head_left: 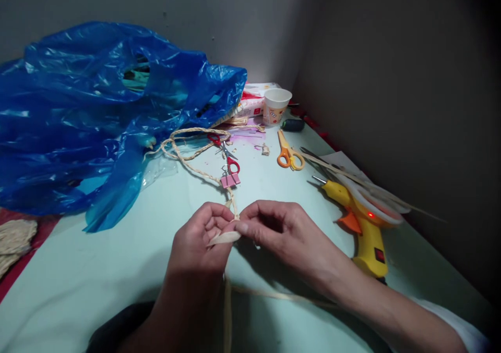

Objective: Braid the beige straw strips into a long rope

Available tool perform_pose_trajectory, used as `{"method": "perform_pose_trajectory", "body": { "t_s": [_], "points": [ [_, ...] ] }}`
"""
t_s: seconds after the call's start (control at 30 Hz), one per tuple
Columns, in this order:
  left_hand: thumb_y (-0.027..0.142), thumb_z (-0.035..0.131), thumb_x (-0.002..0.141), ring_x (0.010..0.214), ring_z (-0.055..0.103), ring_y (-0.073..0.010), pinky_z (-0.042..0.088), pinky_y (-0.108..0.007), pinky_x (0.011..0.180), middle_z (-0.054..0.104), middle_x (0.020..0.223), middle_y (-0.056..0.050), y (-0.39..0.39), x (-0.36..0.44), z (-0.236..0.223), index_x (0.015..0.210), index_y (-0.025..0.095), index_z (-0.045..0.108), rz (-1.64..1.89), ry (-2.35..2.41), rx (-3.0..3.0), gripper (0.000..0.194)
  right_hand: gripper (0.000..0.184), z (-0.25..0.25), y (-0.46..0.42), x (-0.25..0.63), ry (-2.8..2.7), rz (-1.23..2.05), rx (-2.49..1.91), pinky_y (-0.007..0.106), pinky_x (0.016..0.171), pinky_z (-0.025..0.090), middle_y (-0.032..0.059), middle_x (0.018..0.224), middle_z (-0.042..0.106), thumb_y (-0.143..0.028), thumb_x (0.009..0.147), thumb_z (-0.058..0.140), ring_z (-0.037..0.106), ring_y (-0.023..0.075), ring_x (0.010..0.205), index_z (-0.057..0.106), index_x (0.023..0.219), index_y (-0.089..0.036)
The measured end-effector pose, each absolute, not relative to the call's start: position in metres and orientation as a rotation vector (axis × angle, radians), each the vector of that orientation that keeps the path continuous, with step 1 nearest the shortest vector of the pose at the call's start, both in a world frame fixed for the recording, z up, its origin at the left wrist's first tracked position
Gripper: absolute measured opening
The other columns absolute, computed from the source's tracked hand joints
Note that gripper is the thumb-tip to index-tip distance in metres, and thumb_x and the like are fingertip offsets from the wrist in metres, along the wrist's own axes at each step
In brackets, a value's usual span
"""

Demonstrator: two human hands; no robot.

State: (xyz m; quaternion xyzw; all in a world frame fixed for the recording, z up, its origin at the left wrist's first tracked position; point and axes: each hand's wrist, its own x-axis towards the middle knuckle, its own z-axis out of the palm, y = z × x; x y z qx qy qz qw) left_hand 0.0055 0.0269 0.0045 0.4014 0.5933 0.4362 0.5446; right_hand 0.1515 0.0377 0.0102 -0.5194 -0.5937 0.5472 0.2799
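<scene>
My left hand (201,233) and my right hand (276,225) meet at the middle of the table, fingers closed on a pale, braided fibre cord (201,172). A flat cream strand (224,237) lies across my left fingers, its end at my right thumb. Just beyond my hands, a pink binder clip (230,180) grips the cord. From there the braid runs away and loops to the left. Loose strands (227,311) hang down toward me below my hands and trail off to the right. The exact pinch point is partly hidden by my fingers.
Red-handled scissors (234,165) lie beside the clip, orange-handled scissors (288,155) farther right. A yellow glue gun (368,233) with a lit red light is at right. A blue plastic bag (97,108) fills the left. A paper cup (275,107) stands at the back.
</scene>
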Motion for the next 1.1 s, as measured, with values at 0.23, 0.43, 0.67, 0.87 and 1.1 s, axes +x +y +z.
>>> {"method": "perform_pose_trajectory", "body": {
  "t_s": [0.23,0.43,0.67,0.87,1.1],
  "points": [
    [0.029,0.074,0.064,0.050,0.053,-0.0095,0.039,-0.019,0.048,0.056,0.055,0.004,0.027,0.005,0.009,0.070,0.016,0.060,0.967,1.452,0.901,0.020,0.016,0.008,0.037,0.153,-1.621,1.444,-1.392,0.021,0.061,0.039,-0.0010,0.074,0.066,-0.030,0.087,0.057,0.052,0.0105,0.067,0.067,0.083,-0.017],
    [0.031,0.077,0.063,0.044,0.045,-0.0062,0.029,-0.017,0.042,0.054,0.057,0.004,0.031,0.002,0.009,0.071,0.016,0.061,0.912,1.432,0.886,0.023,0.013,0.006,0.038,0.155,-1.718,1.328,-1.367,0.022,0.062,0.040,-0.0013,0.073,0.067,-0.020,0.086,0.056,0.055,0.0110,0.067,0.067,0.080,-0.017],
    [0.035,0.076,0.065,0.040,0.030,-0.0016,0.019,-0.016,0.038,0.047,0.052,0.007,0.034,-0.002,0.008,0.075,0.016,0.063,0.798,1.447,0.892,0.025,0.012,0.006,0.033,0.158,-1.974,0.926,-1.330,0.022,0.061,0.038,-0.0012,0.076,0.065,-0.013,0.084,0.056,0.054,0.0105,0.068,0.066,0.079,-0.018],
    [0.033,0.075,0.067,0.038,0.026,-0.0021,0.016,-0.015,0.039,0.037,0.044,0.010,0.035,-0.002,0.011,0.082,0.015,0.064,0.754,1.407,0.839,0.026,0.017,0.005,0.030,0.160,-2.152,0.687,-1.222,0.025,0.063,0.038,0.0034,0.078,0.062,-0.013,0.088,0.050,0.054,0.0134,0.071,0.066,0.084,-0.015],
    [0.033,0.075,0.068,0.038,0.025,-0.0015,0.015,-0.015,0.040,0.035,0.040,0.011,0.033,0.000,0.012,0.078,0.013,0.063,0.787,1.384,0.804,0.025,0.016,0.010,0.034,0.161,-2.141,0.727,-1.332,0.025,0.062,0.038,0.0014,0.079,0.063,-0.020,0.090,0.050,0.055,0.0130,0.069,0.065,0.085,-0.018]
  ]
}}
